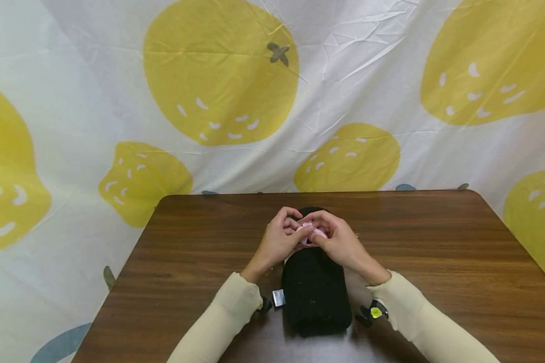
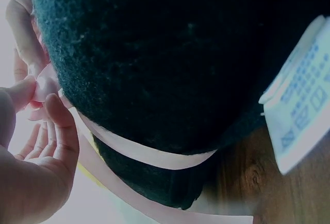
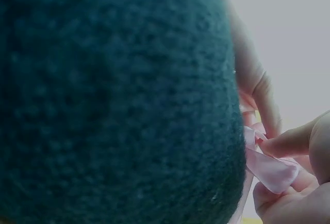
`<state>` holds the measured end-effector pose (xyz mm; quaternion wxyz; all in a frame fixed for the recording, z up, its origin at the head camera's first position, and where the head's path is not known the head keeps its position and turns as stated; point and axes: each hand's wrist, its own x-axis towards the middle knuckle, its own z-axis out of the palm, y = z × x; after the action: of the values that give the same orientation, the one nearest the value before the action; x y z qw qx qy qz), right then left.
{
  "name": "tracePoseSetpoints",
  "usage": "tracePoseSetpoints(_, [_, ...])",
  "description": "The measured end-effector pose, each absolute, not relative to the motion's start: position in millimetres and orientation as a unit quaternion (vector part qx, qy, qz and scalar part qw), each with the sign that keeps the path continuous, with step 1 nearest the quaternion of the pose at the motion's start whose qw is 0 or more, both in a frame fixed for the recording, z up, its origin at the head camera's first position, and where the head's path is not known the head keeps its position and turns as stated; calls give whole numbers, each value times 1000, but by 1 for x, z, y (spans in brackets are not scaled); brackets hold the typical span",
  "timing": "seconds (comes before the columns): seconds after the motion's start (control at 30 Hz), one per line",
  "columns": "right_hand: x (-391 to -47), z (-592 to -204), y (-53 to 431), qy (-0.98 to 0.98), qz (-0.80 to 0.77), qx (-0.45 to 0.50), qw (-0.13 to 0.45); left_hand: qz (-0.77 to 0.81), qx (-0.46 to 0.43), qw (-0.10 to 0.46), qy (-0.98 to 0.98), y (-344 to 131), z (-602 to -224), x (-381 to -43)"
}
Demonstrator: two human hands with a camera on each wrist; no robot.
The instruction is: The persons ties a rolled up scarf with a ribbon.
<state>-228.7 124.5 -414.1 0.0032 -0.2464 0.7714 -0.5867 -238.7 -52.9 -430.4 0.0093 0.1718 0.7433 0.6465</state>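
A black fuzzy knitted bundle (image 1: 315,292) lies lengthwise on the table, with a pale pink satin ribbon (image 2: 144,154) passing around its middle. Over the bundle, my left hand (image 1: 279,239) pinches part of the ribbon between thumb and fingers. Close against it, my right hand (image 1: 340,242) pinches a pink loop (image 3: 276,172), seen in the right wrist view. The fingertips of both hands meet at the ribbon and partly hide it. One loose ribbon end (image 2: 221,218) trails down beside the bundle. From the bundle's left side sticks out a white printed care label (image 2: 304,100).
The brown wood-grain table (image 1: 200,242) extends to both sides of the bundle. Behind its far edge hangs a white cloth (image 1: 236,171) printed with yellow lemons. Each wrist wears a small black camera, such as the one at the right sleeve (image 1: 418,312).
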Motion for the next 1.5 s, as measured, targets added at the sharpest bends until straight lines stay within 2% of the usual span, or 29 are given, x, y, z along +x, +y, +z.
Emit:
tracePoseSetpoints(0.4, [-229, -416, 122, 804, -550, -218, -51, 635, 182, 8, 751, -53, -401, -221])
tracePoseSetpoints(0.77, [-225, -417, 120, 831, -493, -229, -117, 635, 180, 0, 751, -52, -427, -241])
tracePoseSetpoints(1.03, [-225, -419, 120, 841, -457, -237, -166, 637, 180, -14, 749, -53, -421, -235])
tracePoseSetpoints(1.2, [-225, -419, 120, 846, -448, -229, -177, 631, 187, -1, 753, -54, -400, -221])
tracePoseSetpoints(1.5, [-226, -421, 122, 852, -440, -216, -183, 625, 198, 12, 755, -57, -399, -220])
